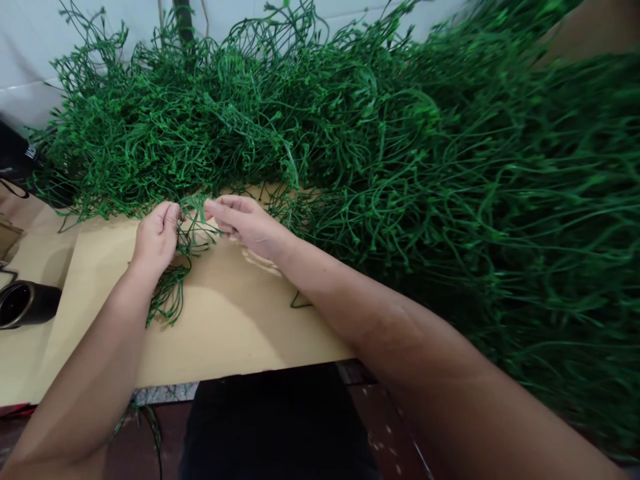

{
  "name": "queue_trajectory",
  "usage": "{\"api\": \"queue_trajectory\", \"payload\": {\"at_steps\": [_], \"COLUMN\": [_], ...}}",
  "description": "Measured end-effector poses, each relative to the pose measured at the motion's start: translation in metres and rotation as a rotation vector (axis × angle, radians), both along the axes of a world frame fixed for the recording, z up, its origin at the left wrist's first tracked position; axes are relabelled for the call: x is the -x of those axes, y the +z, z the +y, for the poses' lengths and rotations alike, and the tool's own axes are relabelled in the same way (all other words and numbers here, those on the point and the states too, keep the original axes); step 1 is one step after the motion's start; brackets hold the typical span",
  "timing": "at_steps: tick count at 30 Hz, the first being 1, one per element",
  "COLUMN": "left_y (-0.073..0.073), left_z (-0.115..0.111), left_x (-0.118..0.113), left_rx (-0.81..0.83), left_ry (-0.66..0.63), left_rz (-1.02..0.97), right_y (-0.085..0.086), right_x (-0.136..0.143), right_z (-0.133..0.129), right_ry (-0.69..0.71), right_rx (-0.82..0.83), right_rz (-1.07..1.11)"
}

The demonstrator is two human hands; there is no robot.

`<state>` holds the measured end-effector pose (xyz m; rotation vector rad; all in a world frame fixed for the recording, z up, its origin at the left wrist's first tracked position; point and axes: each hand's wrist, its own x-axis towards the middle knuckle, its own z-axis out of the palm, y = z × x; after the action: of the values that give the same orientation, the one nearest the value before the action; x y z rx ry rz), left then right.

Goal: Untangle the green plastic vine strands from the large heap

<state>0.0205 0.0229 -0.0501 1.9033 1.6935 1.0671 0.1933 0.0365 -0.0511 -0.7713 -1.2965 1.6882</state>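
Observation:
My left hand [159, 235] is closed on a small bunch of green artificial plant stems [189, 237], thin and branching with little forked tips. The lower part of this bunch hangs below the hand, over the board. Just to the right, my right hand [239, 220] pinches a strand of the same greenery between thumb and fingers. Both hands are just above the pale yellow board [235, 313], close to its far side. A large tangled heap of green stems [310, 113] rises right behind them.
The heap spreads along the white tiled wall [30, 53] and down the right side. At left lie a dark cylindrical cup [30, 303] and a black object with white lettering [30, 160]. One loose stem [300, 303] lies by my right forearm. Some stems [150, 427] hang below the board's front edge.

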Motion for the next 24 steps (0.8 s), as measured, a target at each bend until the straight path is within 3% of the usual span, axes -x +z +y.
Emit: {"api": "queue_trajectory", "payload": {"at_steps": [7, 10, 14, 18, 21, 24], "left_y": [-0.01, -0.009, 0.0, 0.0, -0.007, -0.01], "left_z": [0.01, 0.011, 0.013, 0.022, 0.026, 0.021], "left_x": [0.002, -0.002, -0.005, 0.003, 0.01, 0.008], "left_rx": [0.044, 0.101, 0.203, 0.235, 0.154, 0.045], "left_ry": [0.061, 0.122, 0.227, 0.412, 0.333, 0.16], "left_rz": [0.162, 0.267, 0.431, 0.384, 0.243, 0.049], "right_y": [-0.005, -0.009, -0.005, 0.02, 0.043, 0.062], "right_x": [0.007, 0.013, 0.016, 0.007, -0.015, -0.062], "right_z": [-0.003, -0.006, -0.024, -0.058, -0.073, -0.073], "right_ry": [-0.235, -0.241, -0.168, -0.111, -0.236, -0.518], "right_rx": [0.071, -0.001, -0.343, -0.832, -1.077, -1.136], "right_rz": [-0.079, -0.131, -0.235, -0.34, -0.438, -0.713]}}
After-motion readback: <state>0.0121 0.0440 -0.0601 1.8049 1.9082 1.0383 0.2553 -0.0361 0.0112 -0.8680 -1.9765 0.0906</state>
